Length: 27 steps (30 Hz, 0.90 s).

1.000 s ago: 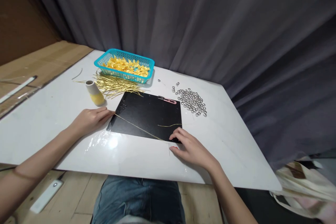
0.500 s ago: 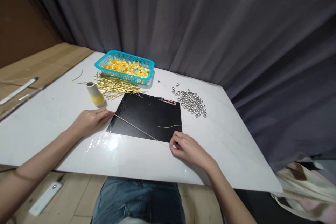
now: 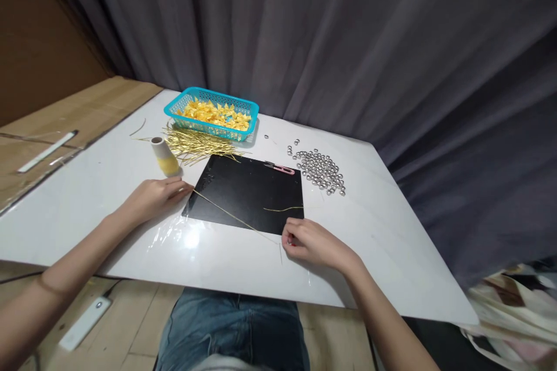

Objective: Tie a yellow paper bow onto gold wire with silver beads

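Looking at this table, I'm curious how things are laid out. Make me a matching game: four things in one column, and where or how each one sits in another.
Things:
1. blue basket
2. silver beads
3. yellow spool
4. pink snips

Places and states:
A. lying on the black board
B. beside the gold strands
C. full of yellow pieces
D. scattered to the right of the board

Pairs: 1-C, 2-D, 3-B, 4-A
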Motion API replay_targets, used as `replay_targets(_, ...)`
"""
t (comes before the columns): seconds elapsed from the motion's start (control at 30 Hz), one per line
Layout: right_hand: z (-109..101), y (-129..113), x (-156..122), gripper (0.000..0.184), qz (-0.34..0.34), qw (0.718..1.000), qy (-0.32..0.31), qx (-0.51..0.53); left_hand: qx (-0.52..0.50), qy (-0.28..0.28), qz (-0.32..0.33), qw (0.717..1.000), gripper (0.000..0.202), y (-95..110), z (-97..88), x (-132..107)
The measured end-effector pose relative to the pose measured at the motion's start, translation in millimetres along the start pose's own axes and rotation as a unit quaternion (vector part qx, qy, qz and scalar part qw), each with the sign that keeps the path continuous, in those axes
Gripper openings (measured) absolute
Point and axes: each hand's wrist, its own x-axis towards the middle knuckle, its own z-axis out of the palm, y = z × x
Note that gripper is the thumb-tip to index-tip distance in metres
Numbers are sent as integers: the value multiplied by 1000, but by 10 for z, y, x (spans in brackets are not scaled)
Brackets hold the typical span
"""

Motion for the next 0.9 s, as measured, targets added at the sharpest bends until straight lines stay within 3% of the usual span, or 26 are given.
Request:
replay_targets(0.53, 22, 107, -39, 12, -10, 997, 5, 81, 16, -14, -27, 999, 30, 38, -8, 18)
replay_targets(0.9, 87, 173, -60, 12, -6, 994, 26, 104, 8, -12, -28, 1000, 42, 59, -39, 29)
